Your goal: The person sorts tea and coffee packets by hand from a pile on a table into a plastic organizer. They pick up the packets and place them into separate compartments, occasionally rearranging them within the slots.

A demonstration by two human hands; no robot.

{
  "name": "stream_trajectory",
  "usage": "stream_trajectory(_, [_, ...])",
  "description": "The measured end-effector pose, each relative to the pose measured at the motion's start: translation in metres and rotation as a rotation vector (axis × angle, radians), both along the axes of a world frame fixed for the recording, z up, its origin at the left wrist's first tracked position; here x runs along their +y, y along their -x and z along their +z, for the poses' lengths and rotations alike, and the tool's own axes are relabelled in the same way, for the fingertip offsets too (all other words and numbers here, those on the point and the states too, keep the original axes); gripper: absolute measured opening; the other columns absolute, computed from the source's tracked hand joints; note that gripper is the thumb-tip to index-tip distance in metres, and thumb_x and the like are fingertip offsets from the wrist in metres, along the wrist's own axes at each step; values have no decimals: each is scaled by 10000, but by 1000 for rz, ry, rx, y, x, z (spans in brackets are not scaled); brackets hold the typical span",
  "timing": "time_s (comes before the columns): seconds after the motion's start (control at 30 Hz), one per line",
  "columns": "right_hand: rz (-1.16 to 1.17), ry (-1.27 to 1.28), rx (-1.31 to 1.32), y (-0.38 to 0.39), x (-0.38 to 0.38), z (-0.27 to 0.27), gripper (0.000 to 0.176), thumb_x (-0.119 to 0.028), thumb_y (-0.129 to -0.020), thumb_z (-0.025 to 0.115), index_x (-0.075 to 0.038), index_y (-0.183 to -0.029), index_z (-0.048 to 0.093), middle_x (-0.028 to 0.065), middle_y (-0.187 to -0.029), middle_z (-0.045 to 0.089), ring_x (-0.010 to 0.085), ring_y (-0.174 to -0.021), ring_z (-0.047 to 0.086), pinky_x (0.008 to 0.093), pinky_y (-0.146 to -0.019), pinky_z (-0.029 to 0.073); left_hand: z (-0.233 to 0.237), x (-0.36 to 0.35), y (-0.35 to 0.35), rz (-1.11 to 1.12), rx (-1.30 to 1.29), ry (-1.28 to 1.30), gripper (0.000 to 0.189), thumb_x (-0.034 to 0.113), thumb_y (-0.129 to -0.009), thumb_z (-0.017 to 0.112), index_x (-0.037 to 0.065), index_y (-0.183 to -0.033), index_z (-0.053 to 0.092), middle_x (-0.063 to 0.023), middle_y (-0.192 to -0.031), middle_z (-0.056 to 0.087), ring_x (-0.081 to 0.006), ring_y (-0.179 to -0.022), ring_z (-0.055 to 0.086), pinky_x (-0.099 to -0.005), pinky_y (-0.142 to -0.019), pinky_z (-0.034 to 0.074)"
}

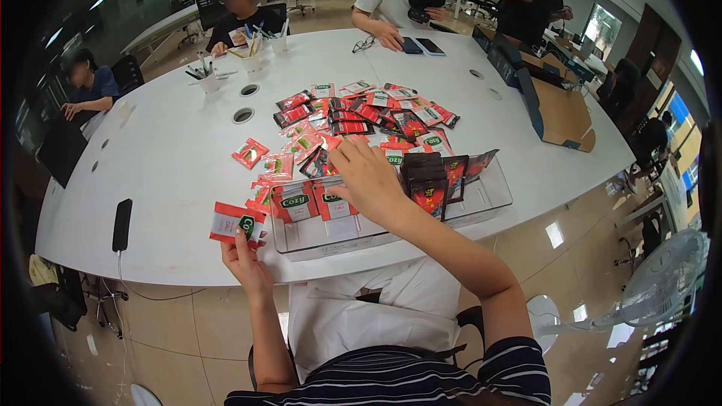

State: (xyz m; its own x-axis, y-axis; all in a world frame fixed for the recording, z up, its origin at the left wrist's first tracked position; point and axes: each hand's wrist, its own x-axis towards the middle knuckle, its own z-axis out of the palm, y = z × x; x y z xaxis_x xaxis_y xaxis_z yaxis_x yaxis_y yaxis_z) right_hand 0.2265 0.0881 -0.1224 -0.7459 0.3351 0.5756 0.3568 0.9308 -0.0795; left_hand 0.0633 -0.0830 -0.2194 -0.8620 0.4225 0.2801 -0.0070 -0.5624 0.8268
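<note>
My left hand (248, 267) grips a red and white Cozy sachet (232, 223) left of a clear plastic tray (331, 245), its thumb across the front. Over the tray reaches my right hand (368, 177), thumb spread from its fingers. Its fingertips touch a red sachet (328, 140) at the near edge of the pile; I see no grip on it. Cozy sachets (295, 204) stand upright in the tray's left part, partly behind my right hand. Dark sachets (429, 197) with red fronts stand in its right part. Beyond lies a loose heap of red and black sachets (353, 116).
A phone (122, 225) with a cable lies at the left. Pen cups (209, 83) stand farther back, near round table holes (243, 115). An opened cardboard box (556, 109) sits at the right. Several people are around the table; one rests a hand (387, 36) beside phones (430, 46).
</note>
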Motion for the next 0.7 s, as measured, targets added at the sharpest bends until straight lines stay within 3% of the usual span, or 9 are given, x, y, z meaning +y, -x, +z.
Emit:
stream_trajectory(0.13, [32,38,99,-7,-6,9,488,-230,-652,782,-51,-1031,532,84,-994,517,252,-984,488,366,-812,396,-8,-2,-3,211,20,15,135,137,-926,559,10,-969,569,-47,-911,634,-96,-768,579,-268,-655,480])
stream_trajectory(0.27, [250,154,281,-17,-31,17,352,-255,-735,726,-71,-997,580,69,-962,564,253,-948,529,379,-789,422,2,-10,-28,306,317,72,198,89,-921,535,-41,-1065,579,-71,-943,629,-137,-853,583,-280,-783,473])
stream_trajectory(0.33, [439,256,355,-26,-48,24,328,-252,-756,714,-69,-1001,592,66,-959,582,248,-923,548,375,-798,430,9,-14,-39,109,408,54,194,38,-892,557,-53,-1062,574,-86,-982,617,-158,-881,587,-295,-802,474])
stream_trajectory(0.4, [473,280,261,-37,-58,28,307,-242,-776,703,-63,-1002,595,64,-941,591,227,-900,561,363,-795,440,9,-10,-49,-12,478,59,211,-8,-855,589,-59,-1058,572,-101,-1019,603,-176,-908,589,-304,-811,476])
stream_trajectory(0.5, [451,295,189,-50,-58,29,272,-216,-800,686,-52,-1000,601,63,-907,604,215,-858,579,344,-772,460,27,0,-80,24,484,3,304,-67,-764,675,-58,-1050,571,-126,-1042,581,-195,-941,591,-305,-829,477])
stream_trajectory(0.6, [399,422,206,-65,-54,30,250,-171,-814,674,-38,-1013,603,69,-908,624,214,-821,603,325,-728,484,27,5,-86,6,594,12,325,-81,-814,591,-44,-1125,504,-92,-1020,566,-172,-931,568,-301,-819,465])
stream_trajectory(0.7, [355,644,257,-77,-52,34,224,-162,-831,647,-42,-1010,584,110,-899,630,268,-780,622,349,-668,488,30,5,-76,5,823,85,241,-59,-823,559,-37,-1062,556,-133,-986,616,-191,-934,584,-305,-843,450])
